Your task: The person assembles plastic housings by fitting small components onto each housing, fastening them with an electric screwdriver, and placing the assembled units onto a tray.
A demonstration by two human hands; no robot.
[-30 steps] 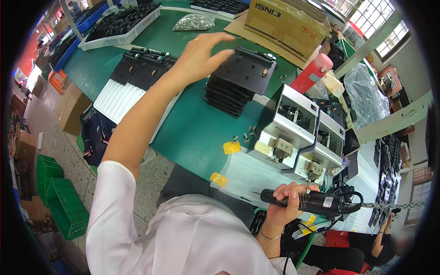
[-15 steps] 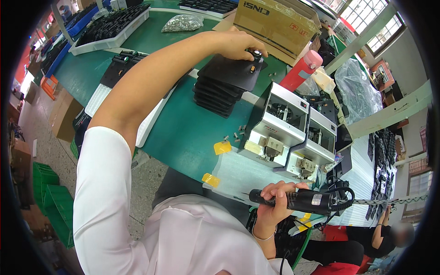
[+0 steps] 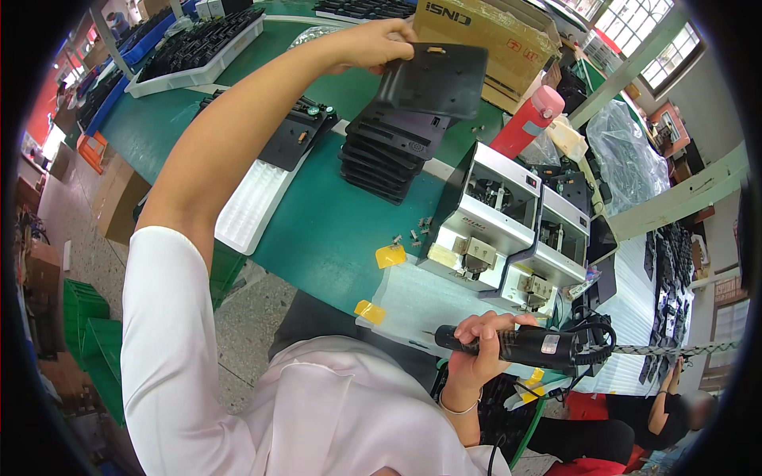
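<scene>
My left hand (image 3: 377, 46), at the end of an outstretched arm, grips the edge of a black plastic panel (image 3: 436, 79). That panel is tilted up above a stack of similar black panels (image 3: 377, 170) in the middle of the green table. A small orange-brown part shows near its upper edge. My right hand (image 3: 479, 349) is wrapped round a black electric screwdriver (image 3: 540, 349), held level with its bit pointing left, over the table's near edge. Beyond it stand two silver-and-white screw feeders, one on the left (image 3: 468, 226) and one on the right (image 3: 548, 250).
A red bottle (image 3: 528, 120) and a cardboard box (image 3: 484, 51) stand behind the feeders. Left of the stack, a white ribbed tray (image 3: 250, 210) bears black panels. Small metal parts (image 3: 415, 234) lie beside yellow tape (image 3: 390, 256). Another person (image 3: 671, 416) sits at lower right.
My left hand has moved left and up, lifting the top panel off the stack and tilting it. My right hand and the screwdriver have hardly moved.
</scene>
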